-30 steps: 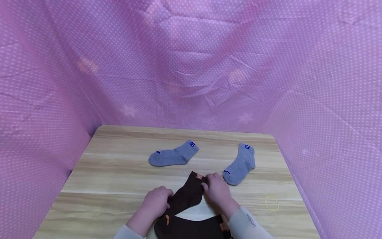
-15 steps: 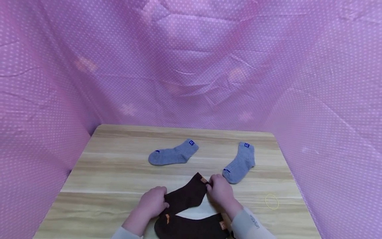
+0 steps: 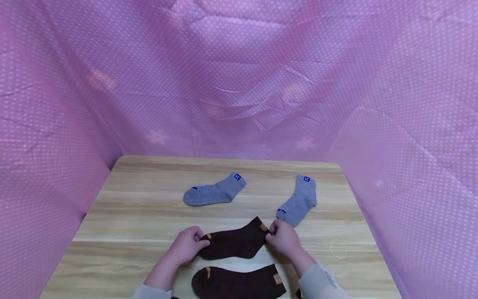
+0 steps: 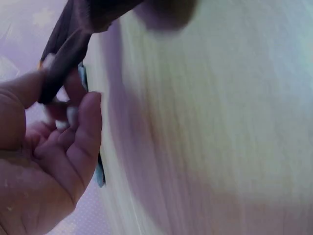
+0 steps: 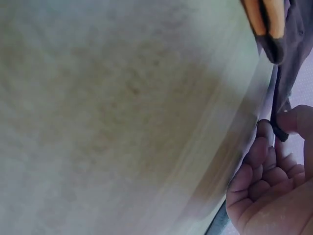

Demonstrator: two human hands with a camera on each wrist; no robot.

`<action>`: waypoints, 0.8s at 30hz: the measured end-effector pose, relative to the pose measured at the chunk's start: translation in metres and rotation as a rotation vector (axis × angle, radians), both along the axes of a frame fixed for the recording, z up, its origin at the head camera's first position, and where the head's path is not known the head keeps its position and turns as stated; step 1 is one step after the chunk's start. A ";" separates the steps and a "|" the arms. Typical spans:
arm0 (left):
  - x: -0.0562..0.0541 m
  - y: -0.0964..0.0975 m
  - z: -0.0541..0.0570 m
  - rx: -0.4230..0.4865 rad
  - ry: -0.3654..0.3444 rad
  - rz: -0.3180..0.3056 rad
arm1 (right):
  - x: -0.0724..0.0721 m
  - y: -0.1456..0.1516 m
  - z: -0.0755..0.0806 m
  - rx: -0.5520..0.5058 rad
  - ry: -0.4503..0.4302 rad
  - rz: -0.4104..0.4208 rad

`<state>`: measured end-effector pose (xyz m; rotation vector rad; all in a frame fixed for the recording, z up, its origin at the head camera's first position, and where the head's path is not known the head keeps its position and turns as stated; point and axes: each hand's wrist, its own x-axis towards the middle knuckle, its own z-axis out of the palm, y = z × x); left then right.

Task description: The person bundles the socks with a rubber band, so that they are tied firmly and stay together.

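A dark brown sock (image 3: 235, 243) with orange marks is stretched between both hands in the head view. My left hand (image 3: 187, 245) pinches its toe end between thumb and fingers, which the left wrist view also shows on the dark cloth (image 4: 68, 58). At the cuff, beside the orange label, my right hand (image 3: 284, 237) pinches the edge; in the right wrist view thumb and fingertips meet on the dark fabric (image 5: 279, 125). Nearer the person lies a second brown sock (image 3: 239, 283), flat, toe to the left and label to the right.
Two grey socks with blue labels lie farther back, the left grey sock (image 3: 214, 193) and the right grey sock (image 3: 298, 201), whose toe is close to my right hand. A thin yellow loop (image 3: 337, 248) lies at the right on the wooden table (image 3: 123, 216). Pink dotted cloth (image 3: 239, 91) surrounds the table.
The held brown sock has moved right and levelled out, its toe coming off the nearer brown sock. The left hand has risen slightly at the toe; the right hand has shifted right with the cuff.
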<state>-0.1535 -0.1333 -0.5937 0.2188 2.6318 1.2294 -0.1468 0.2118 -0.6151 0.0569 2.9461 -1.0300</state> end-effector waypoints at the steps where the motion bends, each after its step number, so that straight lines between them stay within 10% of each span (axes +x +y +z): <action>1: 0.000 0.001 -0.001 -0.005 0.013 0.014 | 0.000 0.001 0.000 -0.016 0.000 0.000; 13: 0.006 0.004 -0.005 0.019 -0.074 0.052 | 0.000 0.002 0.005 -0.021 -0.023 0.021; 24: 0.009 0.006 -0.013 -0.066 -0.003 0.095 | 0.001 0.004 0.003 -0.028 -0.038 0.049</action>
